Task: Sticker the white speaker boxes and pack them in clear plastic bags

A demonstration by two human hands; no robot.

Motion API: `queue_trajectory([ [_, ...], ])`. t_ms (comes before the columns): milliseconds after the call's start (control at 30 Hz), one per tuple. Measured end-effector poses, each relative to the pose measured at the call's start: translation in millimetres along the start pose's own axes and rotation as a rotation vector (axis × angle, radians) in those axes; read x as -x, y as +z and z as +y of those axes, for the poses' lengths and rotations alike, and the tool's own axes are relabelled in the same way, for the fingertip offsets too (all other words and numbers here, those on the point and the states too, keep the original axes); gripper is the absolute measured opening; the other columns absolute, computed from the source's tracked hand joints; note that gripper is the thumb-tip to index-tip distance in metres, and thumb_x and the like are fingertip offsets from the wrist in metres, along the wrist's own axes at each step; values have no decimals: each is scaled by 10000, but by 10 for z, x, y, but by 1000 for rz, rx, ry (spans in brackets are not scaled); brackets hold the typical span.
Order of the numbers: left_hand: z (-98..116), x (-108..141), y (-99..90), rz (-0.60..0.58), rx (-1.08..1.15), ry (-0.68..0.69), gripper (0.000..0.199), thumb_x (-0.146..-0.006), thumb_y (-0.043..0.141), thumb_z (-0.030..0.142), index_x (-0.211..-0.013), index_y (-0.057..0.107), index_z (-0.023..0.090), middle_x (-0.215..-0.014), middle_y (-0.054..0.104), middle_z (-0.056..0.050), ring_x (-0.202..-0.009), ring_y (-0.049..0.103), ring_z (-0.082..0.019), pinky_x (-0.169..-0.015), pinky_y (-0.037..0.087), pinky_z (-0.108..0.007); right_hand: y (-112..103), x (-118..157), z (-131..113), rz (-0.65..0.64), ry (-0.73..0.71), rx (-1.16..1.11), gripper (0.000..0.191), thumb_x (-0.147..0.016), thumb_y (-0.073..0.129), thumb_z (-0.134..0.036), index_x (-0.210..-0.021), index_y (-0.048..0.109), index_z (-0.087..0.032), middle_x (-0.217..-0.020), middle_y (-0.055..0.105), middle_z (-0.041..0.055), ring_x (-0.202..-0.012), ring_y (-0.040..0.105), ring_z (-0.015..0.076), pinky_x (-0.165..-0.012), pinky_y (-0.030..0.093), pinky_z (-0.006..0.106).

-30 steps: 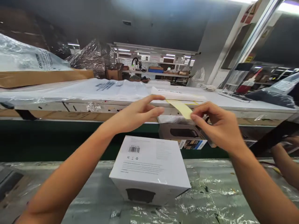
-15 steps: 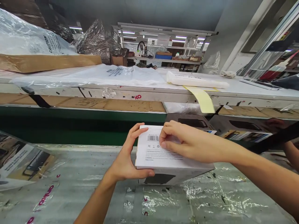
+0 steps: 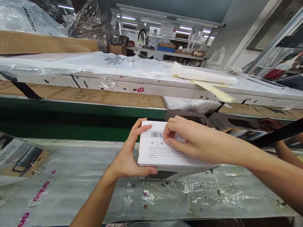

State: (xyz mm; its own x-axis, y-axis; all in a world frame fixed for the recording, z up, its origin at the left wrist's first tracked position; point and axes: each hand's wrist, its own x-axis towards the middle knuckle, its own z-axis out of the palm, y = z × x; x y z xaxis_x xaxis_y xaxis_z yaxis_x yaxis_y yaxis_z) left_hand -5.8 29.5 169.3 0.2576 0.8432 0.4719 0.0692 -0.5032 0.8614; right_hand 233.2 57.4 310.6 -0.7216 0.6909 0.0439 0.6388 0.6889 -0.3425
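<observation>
A white printed box (image 3: 161, 157) with a barcode and small text on its top face rests on the plastic-covered bench. My left hand (image 3: 132, 154) grips its left end, fingers over the far edge and thumb along the near side. Curled on the top face beside the barcode is my right hand (image 3: 182, 135), thumb and fingers pressed together. Whatever may lie between those fingertips is hidden.
Another box in clear plastic (image 3: 23, 160) lies at the left. Dark printed boxes (image 3: 236, 124) stand beyond my right forearm on the green belt (image 3: 71, 121). A yellow strip (image 3: 213, 91) hangs off the white shelf (image 3: 113, 83). Another person's arm (image 3: 286, 154) shows at right.
The view has tilted and shifted down a little, so the shelf sits higher in it. The yellow strip has swung to the right. Both hands keep nearly the same place on the box.
</observation>
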Motion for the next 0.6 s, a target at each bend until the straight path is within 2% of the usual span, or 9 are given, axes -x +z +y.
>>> queue_trajectory([
  [100, -47, 9, 12, -11, 12, 13, 1055, -642, 988, 549, -1554, 484, 380, -1788, 144, -96, -1632, 227, -432, -1308, 255, -568, 23, -2, -37, 2, 7, 44, 151, -1037, 566, -335, -951, 653, -247, -1002, 667, 51, -919, 636, 230, -746, 477, 349],
  [200, -65, 37, 5, -17, -7, 13, 1083, -634, 993, 559, -1566, 469, 389, -1800, 102, -92, -1649, 185, -434, -1316, 237, -583, 66, -8, -57, 79, -2, 31, 13, -956, 620, -264, -965, 621, -254, -983, 675, 46, -919, 636, 238, -754, 491, 346],
  [233, -40, 46, -23, -34, -22, 9, 1117, -615, 999, 574, -1577, 461, 388, -1804, 90, -94, -1656, 162, -435, -1318, 234, -585, 80, -10, -47, 105, 8, 7, 70, -921, 638, -243, -980, 604, -260, -966, 679, 39, -895, 640, 234, -739, 498, 339],
  [333, 193, 27, -253, -162, -98, -20, 1208, -584, 987, 645, -1626, 433, 387, -1807, 149, -94, -1660, 164, -426, -1326, 245, -571, 106, -19, 54, 121, 63, -77, 178, -875, 660, -237, -1024, 573, -280, -922, 687, 14, -823, 658, 220, -694, 527, 317],
  [400, 476, -57, -540, -145, -184, -16, 1042, -706, 901, 688, -1610, 484, 379, -1769, 306, -83, -1633, 279, -396, -1328, 271, -535, 111, -27, 167, 95, 54, -132, 124, -927, 635, -293, -1044, 597, -299, -926, 703, 7, -822, 679, 215, -715, 560, 314],
  [433, 637, -133, -724, -59, -239, 7, 875, -811, 823, 683, -1575, 539, 364, -1715, 420, -82, -1593, 373, -375, -1319, 303, -513, 113, -29, 227, 89, 34, -161, 99, -963, 609, -335, -1059, 619, -312, -946, 719, 8, -833, 694, 215, -733, 575, 313],
  [500, 941, -368, -1172, 233, -382, 94, 557, -990, 634, 628, -1439, 671, 300, -1514, 651, -95, -1440, 574, -336, -1262, 398, -470, 121, -29, 335, 113, -14, -209, 157, -1008, 562, -434, -1050, 673, -330, -964, 752, 14, -832, 720, 223, -723, 589, 309],
  [567, 1150, -697, -1703, 541, -596, 166, 499, -1062, 491, 590, -1265, 752, 216, -1256, 785, -111, -1242, 703, -312, -1165, 485, -425, 142, -24, 413, 194, -45, -234, 249, -1000, 562, -523, -976, 719, -331, -926, 777, 23, -785, 732, 235, -643, 577, 300],
  [600, 1204, -877, -1978, 632, -751, 137, 520, -1077, 443, 568, -1227, 758, 183, -1215, 796, -119, -1198, 718, -302, -1131, 496, -397, 157, -23, 441, 241, -52, -241, 276, -985, 575, -552, -942, 734, -331, -896, 782, 24, -757, 732, 239, -604, 564, 295],
])
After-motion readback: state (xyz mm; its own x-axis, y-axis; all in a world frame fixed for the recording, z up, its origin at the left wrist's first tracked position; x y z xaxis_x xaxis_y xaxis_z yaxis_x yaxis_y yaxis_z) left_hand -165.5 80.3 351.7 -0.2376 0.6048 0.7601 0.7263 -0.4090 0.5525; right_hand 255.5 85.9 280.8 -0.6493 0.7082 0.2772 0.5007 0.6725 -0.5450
